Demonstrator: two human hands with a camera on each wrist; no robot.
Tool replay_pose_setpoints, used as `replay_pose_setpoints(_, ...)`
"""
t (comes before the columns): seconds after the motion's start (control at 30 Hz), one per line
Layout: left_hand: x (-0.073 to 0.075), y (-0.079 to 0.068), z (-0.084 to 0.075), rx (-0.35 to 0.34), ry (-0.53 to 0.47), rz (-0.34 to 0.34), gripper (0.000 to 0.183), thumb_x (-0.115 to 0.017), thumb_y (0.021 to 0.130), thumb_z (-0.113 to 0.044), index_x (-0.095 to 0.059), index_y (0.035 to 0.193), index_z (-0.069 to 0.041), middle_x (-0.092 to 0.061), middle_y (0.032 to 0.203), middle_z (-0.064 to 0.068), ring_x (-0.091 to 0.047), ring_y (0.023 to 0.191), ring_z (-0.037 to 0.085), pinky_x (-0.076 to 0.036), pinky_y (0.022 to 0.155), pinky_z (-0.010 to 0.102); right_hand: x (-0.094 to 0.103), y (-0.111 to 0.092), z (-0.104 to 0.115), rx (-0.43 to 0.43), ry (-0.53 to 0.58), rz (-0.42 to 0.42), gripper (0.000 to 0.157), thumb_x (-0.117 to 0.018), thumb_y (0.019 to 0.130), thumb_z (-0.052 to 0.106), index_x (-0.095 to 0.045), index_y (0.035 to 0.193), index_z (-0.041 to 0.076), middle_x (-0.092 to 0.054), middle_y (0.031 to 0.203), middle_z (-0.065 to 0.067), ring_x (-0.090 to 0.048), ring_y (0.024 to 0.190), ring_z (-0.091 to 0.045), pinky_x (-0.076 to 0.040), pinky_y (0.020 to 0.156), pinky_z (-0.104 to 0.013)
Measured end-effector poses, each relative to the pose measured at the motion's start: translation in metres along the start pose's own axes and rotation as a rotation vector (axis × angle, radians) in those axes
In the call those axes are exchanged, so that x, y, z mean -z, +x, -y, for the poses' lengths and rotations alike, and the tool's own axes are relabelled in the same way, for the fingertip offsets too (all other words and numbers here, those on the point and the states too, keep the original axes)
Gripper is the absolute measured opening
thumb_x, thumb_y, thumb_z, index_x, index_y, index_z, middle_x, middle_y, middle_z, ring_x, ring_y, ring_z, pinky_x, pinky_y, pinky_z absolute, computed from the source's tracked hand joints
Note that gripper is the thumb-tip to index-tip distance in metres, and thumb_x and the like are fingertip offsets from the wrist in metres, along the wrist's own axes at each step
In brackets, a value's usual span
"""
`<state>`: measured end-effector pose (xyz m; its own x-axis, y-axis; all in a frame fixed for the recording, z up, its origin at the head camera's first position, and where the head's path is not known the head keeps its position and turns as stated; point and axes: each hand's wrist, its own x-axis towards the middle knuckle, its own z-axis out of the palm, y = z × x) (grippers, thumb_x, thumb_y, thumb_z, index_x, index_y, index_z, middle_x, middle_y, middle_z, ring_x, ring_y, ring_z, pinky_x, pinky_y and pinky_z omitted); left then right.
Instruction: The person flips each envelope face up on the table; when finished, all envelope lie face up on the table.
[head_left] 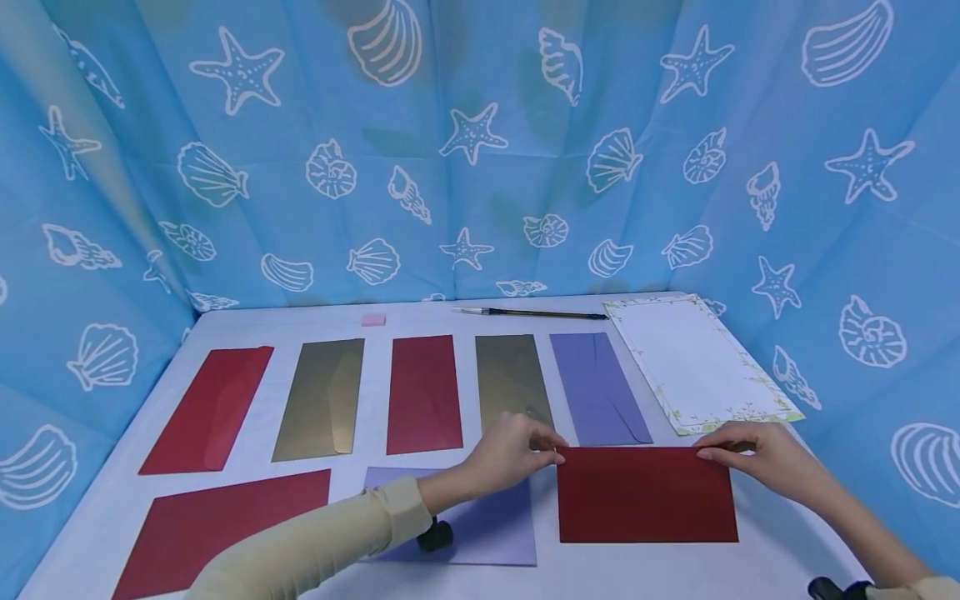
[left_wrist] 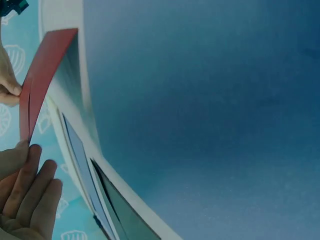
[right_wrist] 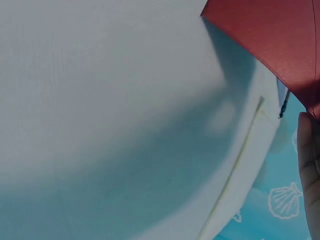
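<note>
A dark red envelope (head_left: 648, 500) is stretched between the two hands, its long side running left to right. At its upper left corner the left hand (head_left: 513, 450) pinches it between thumb and fingers. The right hand (head_left: 772, 457) pinches the upper right corner the same way. In the left wrist view the red envelope (left_wrist: 47, 75) is seen edge-on, raised off the table, with the left hand (left_wrist: 27, 195) at its near end. The right wrist view shows part of the red envelope (right_wrist: 272, 42) and the edge of the right hand (right_wrist: 310, 170).
Behind the hands lie a purple envelope (head_left: 600, 383), gold envelopes (head_left: 513, 375) and red envelopes (head_left: 423, 396). Another purple envelope (head_left: 487, 525) lies under the left forearm, a red one (head_left: 240, 521) farther left. A brush (head_left: 540, 313), a pink block (head_left: 372, 320) and bordered paper (head_left: 697, 358) sit toward the back.
</note>
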<state>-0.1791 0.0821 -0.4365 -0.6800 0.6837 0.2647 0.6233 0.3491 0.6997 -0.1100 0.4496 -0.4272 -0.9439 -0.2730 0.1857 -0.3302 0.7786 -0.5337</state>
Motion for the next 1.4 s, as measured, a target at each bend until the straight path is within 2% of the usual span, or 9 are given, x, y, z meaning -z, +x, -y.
replay_pose_setpoints(0.13, -0.005, 0.003, 0.005, 0.046, 0.025, 0.014, 0.015, -0.079, 0.08, -0.01, -0.078, 0.095, -0.009, -0.073, 0.078, -0.005, -0.058, 0.065, -0.011, -0.042, 0.05, 0.011, -0.008, 0.004, -0.008, 0.017, 0.017, 0.037, 0.016, -0.075, 0.084, 0.011, -0.076, 0.097, 0.02, -0.068, 0.088, 0.013, -0.061, 0.077, -0.003, -0.055, 0.062, -0.023)
replay_pose_setpoints(0.33, -0.011, 0.008, 0.011, 0.09, 0.051, 0.04, 0.014, -0.079, 0.079, -0.008, -0.079, 0.093, -0.009, -0.072, 0.076, -0.006, -0.056, 0.063, -0.009, -0.04, 0.049, 0.012, -0.016, 0.007, -0.014, -0.009, 0.01, 0.067, 0.014, -0.074, 0.085, 0.013, -0.076, 0.098, 0.017, -0.067, 0.089, 0.012, -0.061, 0.077, -0.003, -0.054, 0.063, -0.023)
replay_pose_setpoints(0.57, -0.016, 0.01, 0.013, 0.087, 0.081, 0.058, 0.012, -0.078, 0.08, -0.006, -0.079, 0.091, -0.006, -0.072, 0.076, -0.005, -0.054, 0.06, -0.01, -0.04, 0.05, 0.011, -0.022, 0.008, -0.018, -0.057, 0.027, 0.107, 0.016, -0.074, 0.086, 0.015, -0.075, 0.102, 0.016, -0.067, 0.091, 0.008, -0.06, 0.079, -0.004, -0.054, 0.066, -0.021)
replay_pose_setpoints(0.77, -0.016, 0.008, 0.017, 0.082, 0.071, 0.058, 0.015, -0.076, 0.081, -0.004, -0.078, 0.095, -0.005, -0.074, 0.082, -0.002, -0.06, 0.068, -0.007, -0.044, 0.056, 0.01, -0.025, 0.008, -0.018, -0.051, -0.011, 0.063, 0.023, -0.077, 0.083, 0.016, -0.073, 0.106, 0.013, -0.068, 0.093, 0.007, -0.061, 0.079, -0.003, -0.054, 0.067, -0.021)
replay_pose_setpoints(1.0, -0.009, 0.005, 0.016, 0.091, 0.049, 0.066, 0.016, -0.075, 0.082, -0.004, -0.077, 0.098, -0.005, -0.074, 0.085, -0.003, -0.063, 0.074, -0.005, -0.047, 0.059, 0.011, -0.017, 0.003, -0.007, -0.034, -0.072, 0.009, 0.027, -0.077, 0.081, 0.011, -0.073, 0.108, 0.013, -0.069, 0.096, 0.005, -0.062, 0.081, -0.003, -0.055, 0.07, -0.024)
replay_pose_setpoints(1.2, -0.003, -0.01, 0.002, 0.016, 0.114, 0.081, 0.017, -0.076, 0.083, -0.012, -0.077, 0.1, -0.008, -0.074, 0.093, -0.003, -0.065, 0.091, -0.001, -0.048, 0.072, 0.011, -0.012, -0.01, 0.017, -0.011, -0.128, -0.021, 0.029, -0.081, 0.078, 0.018, -0.073, 0.106, 0.019, -0.069, 0.098, 0.01, -0.064, 0.087, -0.011, -0.057, 0.071, -0.029)
replay_pose_setpoints(1.27, -0.003, -0.017, -0.004, -0.014, 0.147, 0.098, 0.019, -0.077, 0.083, -0.015, -0.077, 0.101, -0.01, -0.074, 0.09, -0.004, -0.061, 0.075, -0.006, -0.046, 0.063, 0.01, -0.013, -0.015, 0.026, 0.009, -0.13, -0.009, 0.031, -0.081, 0.078, 0.021, -0.073, 0.107, 0.019, -0.07, 0.098, 0.01, -0.065, 0.088, -0.013, -0.057, 0.071, -0.029)
replay_pose_setpoints(1.3, -0.003, -0.021, -0.007, -0.032, 0.171, 0.107, 0.02, -0.077, 0.083, -0.017, -0.077, 0.103, -0.011, -0.073, 0.083, -0.006, -0.057, 0.065, -0.008, -0.049, 0.067, 0.014, -0.014, -0.018, 0.03, 0.012, -0.124, -0.001, 0.032, -0.081, 0.078, 0.022, -0.073, 0.108, 0.018, -0.07, 0.098, 0.01, -0.065, 0.088, -0.012, -0.056, 0.072, -0.028)
replay_pose_setpoints(1.4, -0.004, -0.032, -0.013, -0.065, 0.203, 0.156, 0.028, -0.076, 0.084, -0.021, -0.074, 0.111, -0.012, -0.067, 0.068, -0.01, -0.033, 0.047, -0.004, -0.042, 0.054, 0.016, -0.017, -0.027, 0.038, 0.021, -0.107, 0.045, 0.036, -0.08, 0.078, 0.024, -0.072, 0.112, 0.015, -0.07, 0.102, 0.007, -0.065, 0.091, -0.012, -0.057, 0.073, -0.028)
